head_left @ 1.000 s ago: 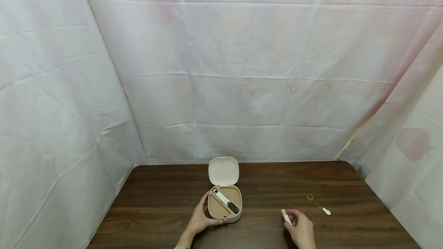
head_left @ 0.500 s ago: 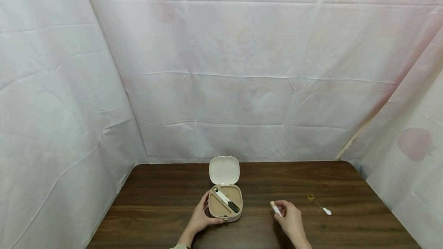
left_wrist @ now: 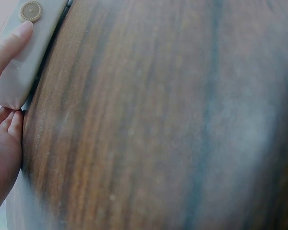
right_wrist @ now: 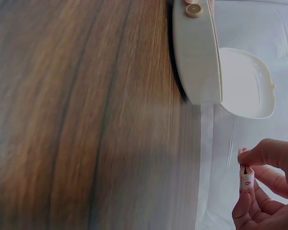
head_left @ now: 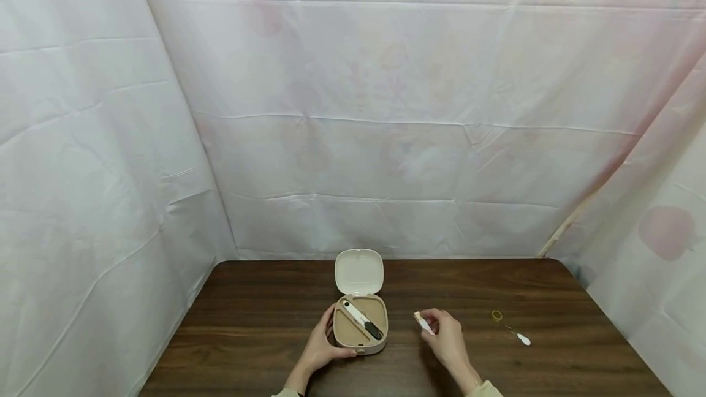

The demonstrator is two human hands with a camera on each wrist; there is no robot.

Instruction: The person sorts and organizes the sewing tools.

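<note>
My left hand (head_left: 322, 348) grips the beige sewing box (head_left: 377, 308) from its left side, thumb on the front wall just below the round button-like catch (left_wrist: 30, 11). The box's white lid (head_left: 359, 271) stands raised at the back. Across the tan tray lies a white and black tool (head_left: 361, 319) that looks like thread snips. To the right of the box, my right hand (head_left: 448, 339) pinches a small folded tape measure (right_wrist: 247, 179) between thumb and fingers, held above the table. Red markings show on its pale band in the right wrist view.
On the right of the dark wooden table (head_left: 248, 305) lies a gold ring-shaped thimble (head_left: 497, 320). Close to it is a needle threader (head_left: 523, 339) with a white handle and thin wire. Pale printed curtains (head_left: 353, 158) hang behind and at both sides.
My right hand has moved left toward the box, carrying the tape measure. The left hand keeps its grip on the box, which stays in place.
</note>
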